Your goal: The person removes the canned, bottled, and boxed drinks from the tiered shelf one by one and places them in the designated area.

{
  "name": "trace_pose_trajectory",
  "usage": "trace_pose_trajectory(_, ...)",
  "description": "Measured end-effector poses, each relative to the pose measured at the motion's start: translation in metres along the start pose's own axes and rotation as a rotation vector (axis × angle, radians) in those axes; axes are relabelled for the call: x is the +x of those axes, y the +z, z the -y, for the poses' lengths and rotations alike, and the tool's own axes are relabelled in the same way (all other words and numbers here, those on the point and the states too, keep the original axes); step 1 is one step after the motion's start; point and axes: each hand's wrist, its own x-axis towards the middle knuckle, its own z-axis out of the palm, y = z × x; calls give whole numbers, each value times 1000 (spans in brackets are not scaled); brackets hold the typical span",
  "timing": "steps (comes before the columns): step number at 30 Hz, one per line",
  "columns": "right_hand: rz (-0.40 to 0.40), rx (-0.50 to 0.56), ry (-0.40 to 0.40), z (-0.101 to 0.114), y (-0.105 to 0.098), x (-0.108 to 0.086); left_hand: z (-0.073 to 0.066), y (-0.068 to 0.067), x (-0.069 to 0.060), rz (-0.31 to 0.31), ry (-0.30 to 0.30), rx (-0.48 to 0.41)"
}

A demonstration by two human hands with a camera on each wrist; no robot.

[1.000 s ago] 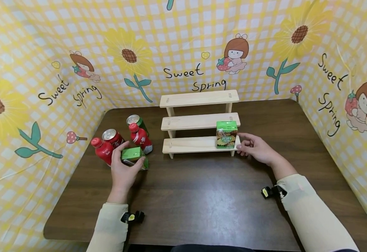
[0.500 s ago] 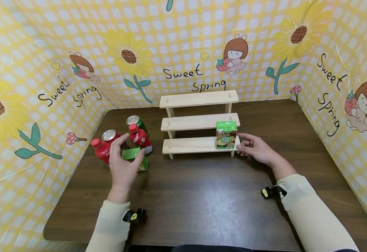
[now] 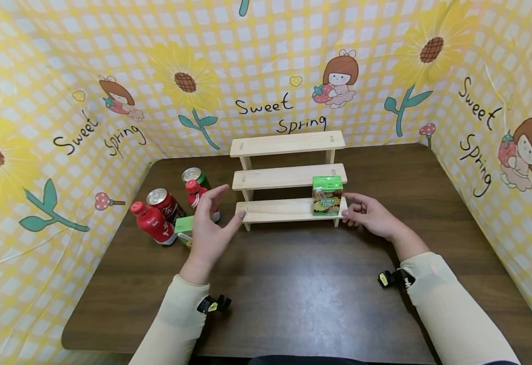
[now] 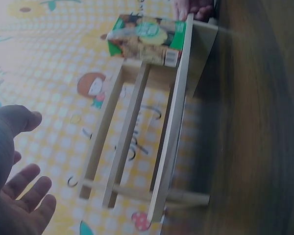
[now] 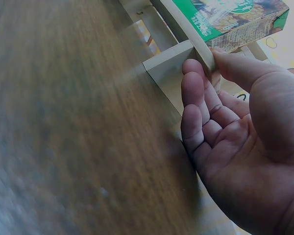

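In the head view a three-tier wooden shelf [image 3: 270, 210] stands on the table. A green drink carton [image 3: 327, 196] with a food picture sits upright on the right end of its lowest tier. My right hand [image 3: 371, 215] pinches that tier's right end between thumb and fingers; the right wrist view shows the thumb on top of the board [image 5: 204, 55]. My left hand [image 3: 211, 237] is in the air left of the shelf, fingers and thumb spread apart, holding nothing. Behind it, a second green carton [image 3: 183, 224] stands on the table, partly hidden by the hand.
Left of the shelf stand a red bottle [image 3: 152, 223], a dark red can [image 3: 163, 202], another red bottle [image 3: 193, 191] partly behind my left hand, and a green can [image 3: 194, 175]. Yellow checked cloth [image 3: 266, 61] rises around the brown table [image 3: 293, 294].
My left hand has let go of the second green carton and moved right, toward the shelf, leaving the carton beside the bottles. The right hand stays at the shelf end.
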Motion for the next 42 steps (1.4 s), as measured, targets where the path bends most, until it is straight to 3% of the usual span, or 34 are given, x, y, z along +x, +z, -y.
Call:
trace_pose_trajectory(8, -1, 19, 11, 1, 1, 0, -1, 30, 8, 133, -26, -98)
trace_pose_trajectory(15, -8, 9, 9, 3, 1, 0, -34, 47, 18, 218, -27, -149)
trace_pose_trajectory(17, -1, 14, 1, 3, 1, 0, -38, 51, 20, 239, -34, -147)
trace_pose_trajectory(20, 4, 15, -3, 3, 2, 0, -36, 60, 21, 263, -55, -171)
trace_pose_trajectory(27, -4, 10, -3, 2, 1, 0, -8, 88, 25, 323, -93, -204)
trace_pose_trajectory(30, -4, 8, -4, 1, 0, 0, -3, 98, 29, 350, -86, -203)
trace_pose_trajectory(42, -2, 3, -2, 5, 2, -2, -11, 133, 45, 461, -77, -180)
